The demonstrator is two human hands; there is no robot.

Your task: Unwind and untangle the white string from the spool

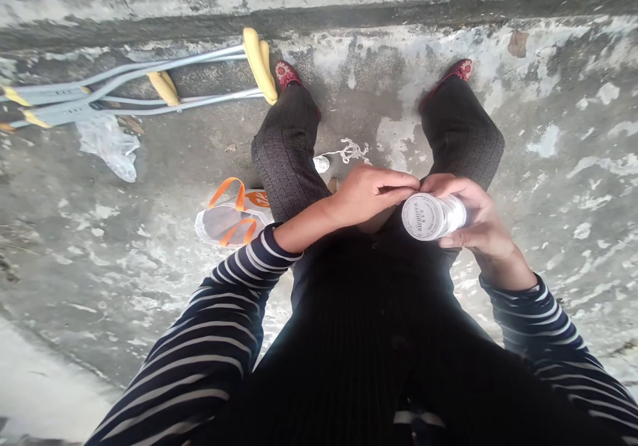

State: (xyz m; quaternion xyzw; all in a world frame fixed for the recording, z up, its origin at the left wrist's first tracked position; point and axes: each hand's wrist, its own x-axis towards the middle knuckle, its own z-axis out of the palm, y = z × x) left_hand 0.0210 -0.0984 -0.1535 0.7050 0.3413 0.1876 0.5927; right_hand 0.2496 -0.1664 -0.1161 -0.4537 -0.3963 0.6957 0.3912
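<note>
My right hand is wrapped round a white roll, held on its side over my lap. A round printed label covers the end that faces up toward me. Beside the roll's upper edge is my left hand, its thumb and fingers pinched together close to my right fingertips. Whatever lies in that pinch is too small to make out. Between my legs, on the ground, a second white roll is partly hidden by my trouser leg, with loose white strands near it.
Crutches with yellow pads lie on the concrete at the upper left. Below them is a crumpled clear plastic bag. A bag with orange handles stands beside my left leg. A raised concrete edge runs beyond my feet.
</note>
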